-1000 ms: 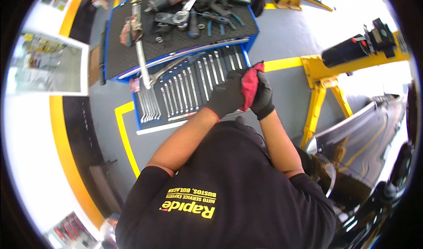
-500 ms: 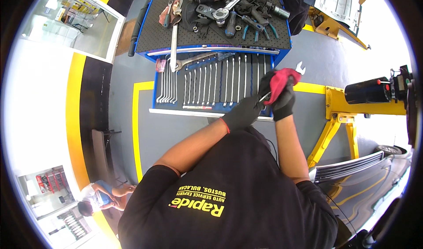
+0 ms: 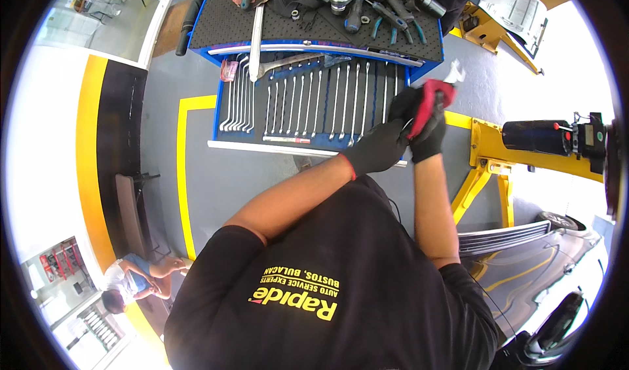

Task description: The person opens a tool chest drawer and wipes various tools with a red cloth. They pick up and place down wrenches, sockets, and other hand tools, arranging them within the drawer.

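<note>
**Spotter:** Both your hands are gloved in black and meet over the right end of the open blue tool-cart drawer (image 3: 223, 111). That drawer sits above a grey floor (image 3: 196, 180) with yellow lines, and rows of wrenches (image 3: 314, 101) lie in it.

**Operator:** What else is around me?

**Spotter:** The cart's top tray (image 3: 216, 33) carries pliers, a ratchet and loose sockets on a black mat. A yellow lift arm (image 3: 488, 150) stands just to your right, with a dark car body (image 3: 517, 272) below it. Someone sits on the floor at lower left (image 3: 134, 281).

**Operator:** And my grip?

**Spotter:** Your left hand (image 3: 379, 148) is curled, fingers toward the red rag. Your right hand (image 3: 429, 131) is clenched around that red rag (image 3: 432, 98), which is bunched against a wrench (image 3: 452, 75).

**Operator:** Which way does the wrench point?

**Spotter:** Only its pale open end shows, poking up and away from you past the rag; its long axis seems to run along the drawer's rows, though the shaft is hidden.
</note>
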Tool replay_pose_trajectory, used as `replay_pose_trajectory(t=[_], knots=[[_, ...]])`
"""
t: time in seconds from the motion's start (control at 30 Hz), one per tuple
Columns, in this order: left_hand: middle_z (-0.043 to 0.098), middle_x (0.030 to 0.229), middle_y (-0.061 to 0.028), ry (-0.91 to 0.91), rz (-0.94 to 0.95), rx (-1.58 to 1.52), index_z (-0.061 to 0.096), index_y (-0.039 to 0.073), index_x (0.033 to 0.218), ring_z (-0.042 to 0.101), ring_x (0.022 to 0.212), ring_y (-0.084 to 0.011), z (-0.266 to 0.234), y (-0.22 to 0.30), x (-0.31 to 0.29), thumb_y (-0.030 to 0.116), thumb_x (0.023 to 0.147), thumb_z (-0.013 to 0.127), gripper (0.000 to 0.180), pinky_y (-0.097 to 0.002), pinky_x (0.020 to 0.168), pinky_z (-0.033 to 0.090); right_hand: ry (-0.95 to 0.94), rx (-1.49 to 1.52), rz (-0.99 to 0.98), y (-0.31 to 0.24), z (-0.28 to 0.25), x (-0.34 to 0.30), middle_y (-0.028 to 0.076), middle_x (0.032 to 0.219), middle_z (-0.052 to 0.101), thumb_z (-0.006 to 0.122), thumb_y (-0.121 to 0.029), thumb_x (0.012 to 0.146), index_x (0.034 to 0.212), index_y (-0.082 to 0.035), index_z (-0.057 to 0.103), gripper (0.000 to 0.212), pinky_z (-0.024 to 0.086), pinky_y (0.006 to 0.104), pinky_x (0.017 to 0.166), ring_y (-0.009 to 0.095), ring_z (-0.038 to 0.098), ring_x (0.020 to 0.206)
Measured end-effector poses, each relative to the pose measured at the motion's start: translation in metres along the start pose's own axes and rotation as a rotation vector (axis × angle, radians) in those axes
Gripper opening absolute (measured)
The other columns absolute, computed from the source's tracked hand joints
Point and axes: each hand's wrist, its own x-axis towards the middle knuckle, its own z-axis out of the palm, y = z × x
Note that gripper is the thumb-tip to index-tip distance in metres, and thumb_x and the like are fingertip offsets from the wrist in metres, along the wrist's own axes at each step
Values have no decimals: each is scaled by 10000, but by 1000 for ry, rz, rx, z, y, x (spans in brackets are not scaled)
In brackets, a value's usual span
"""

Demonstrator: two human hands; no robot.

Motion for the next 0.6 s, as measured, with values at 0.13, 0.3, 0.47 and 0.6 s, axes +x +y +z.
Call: replay_pose_trajectory(t=[0.13,0.3,0.47,0.6], knots=[[729,1135,-216,-434,-136,-106,660,61,1290,692,1095,-396,-44,8,2,446,1073,594,447,-454,963,531,1,-406,-86,-12,2,-48,76,1099,713,491,-395,1148,1300,-22,649,432,559,342,855,189,685,986],[726,1215,-182,-62,-68,-179,664,34,1318,691,1126,-280,-60,-54,5,288,1069,620,358,-412,965,554,-392,-925,-150,-11,-7,-70,176,1075,737,497,-283,1113,1257,-27,675,342,554,470,814,380,695,907],[669,836,-70,525,-346,-352,673,59,1114,687,819,-257,-48,-145,8,322,1084,551,291,-365,740,556,-644,-1179,137,26,75,-89,264,1078,706,560,-339,1081,1146,-28,663,334,511,533,830,456,674,953],[499,666,-2,876,-528,-1336,534,174,832,511,603,-192,-87,-147,-8,436,1118,505,389,-346,572,439,-697,-1291,344,29,86,-102,283,1031,705,605,-426,1047,1116,5,648,439,495,530,865,438,691,973]])
